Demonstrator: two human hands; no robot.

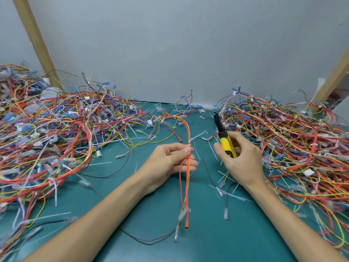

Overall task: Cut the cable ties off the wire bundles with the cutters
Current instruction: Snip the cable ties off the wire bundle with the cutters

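**Tied bundle, cutters alongside**

Over a teal bench (151,214), the left hand (173,159) pinches a thin red-orange-yellow wire bundle (187,186). Right of it, the right hand (241,161) grips yellow-and-black-handled cutters (224,142), tip blurred. A white plastic cable tie (190,146) rings the bundle at the left hand's pinch.

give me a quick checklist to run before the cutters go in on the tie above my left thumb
1. Bundle held: the left hand pinches the red and yellow wire bundle just below the cable tie. ok
2. Tie exposed: it shows white above the thumb, with its tail sticking out to the right. ok
3. Tool in grip: the right hand holds the cutters by the yellow handles. ok
4. Blades at the tie: the tip points away, apart from the tie. not ok
5. Jaws open: too dark and small here. cannot tell
6. Thumb off the cut line: it sits close under the tie. cannot tell
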